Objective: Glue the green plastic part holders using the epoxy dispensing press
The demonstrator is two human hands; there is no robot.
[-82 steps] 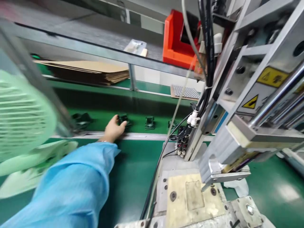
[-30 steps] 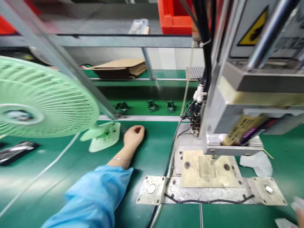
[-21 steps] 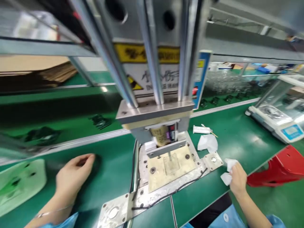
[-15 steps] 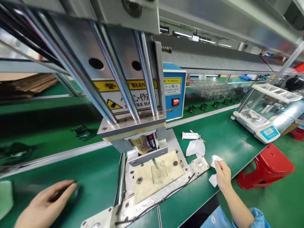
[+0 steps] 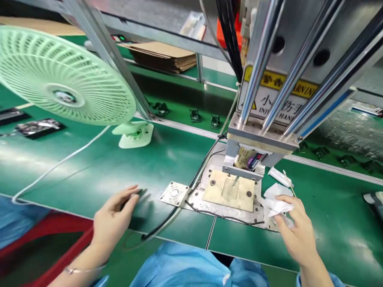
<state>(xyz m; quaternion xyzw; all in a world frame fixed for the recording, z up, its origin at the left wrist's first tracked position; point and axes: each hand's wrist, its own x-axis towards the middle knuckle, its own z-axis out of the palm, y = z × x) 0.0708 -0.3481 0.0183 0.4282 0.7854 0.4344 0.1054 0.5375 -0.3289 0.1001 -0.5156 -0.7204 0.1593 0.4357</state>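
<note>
My left hand (image 5: pixel 115 217) rests low on the green bench (image 5: pixel 89 179), left of the press. Its thumb and fingers are closed on a small dark part (image 5: pixel 129 200) that is blurred. My right hand (image 5: pixel 296 235) pinches a crumpled white wipe (image 5: pixel 277 206) at the right corner of the press's metal base (image 5: pixel 175 194). A beige fixture pad (image 5: pixel 229 191) lies on that base, under the press head (image 5: pixel 260 139), whose thin pin points down at the pad.
A pale green fan (image 5: pixel 64 75) stands at the left, its white cord trailing across the bench. Small black parts (image 5: pixel 194 115) sit on the conveyor behind. A white tube (image 5: pixel 278 175) lies right of the press. A red bin (image 5: pixel 44 239) is at lower left and flat cardboard (image 5: pixel 164 56) at the back.
My left hand took a dark part from the conveyor and drew it back to the bench near me. My right hand came into view holding the wipe. My view swung right, then back left.
</note>
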